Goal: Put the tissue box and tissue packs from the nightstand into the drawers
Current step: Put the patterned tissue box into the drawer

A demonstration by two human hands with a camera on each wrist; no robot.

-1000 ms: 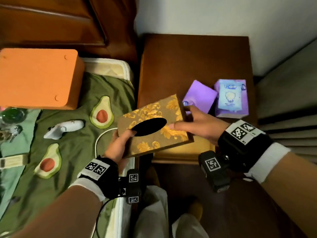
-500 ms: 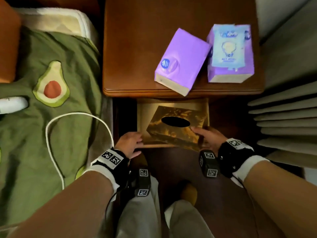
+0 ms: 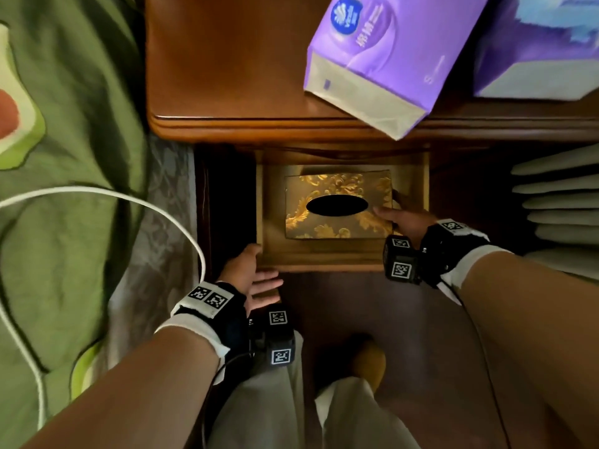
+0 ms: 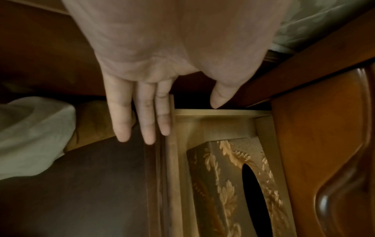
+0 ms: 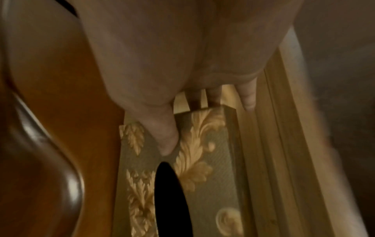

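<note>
A gold-patterned tissue box [image 3: 337, 205] lies flat inside the open drawer [image 3: 324, 260] under the nightstand top [image 3: 227, 59]. My right hand [image 3: 393, 212] grips the box's right end, thumb [image 5: 166, 141] on its top near the oval slot and fingers [image 5: 213, 96] down its end face. My left hand [image 3: 259, 273] is off the box, its straight fingers [image 4: 146, 120] beside the drawer's front left corner [image 4: 172, 115]. Two purple tissue packs [image 3: 372, 53] [image 3: 544, 43] lie on the nightstand's right side, one overhanging the front edge.
A green avocado-print bedspread [image 3: 64, 157] with a white cable [image 3: 129, 199] fills the left. Grey pleated curtain folds [image 3: 567, 205] hang at the right. My legs in light trousers [image 3: 275, 400] and a yellow slipper [image 3: 369, 358] are on the dark floor below the drawer.
The tissue box came down from above the nightstand into the drawer and now lies level. My left hand let go of it and moved to the drawer's front left corner.
</note>
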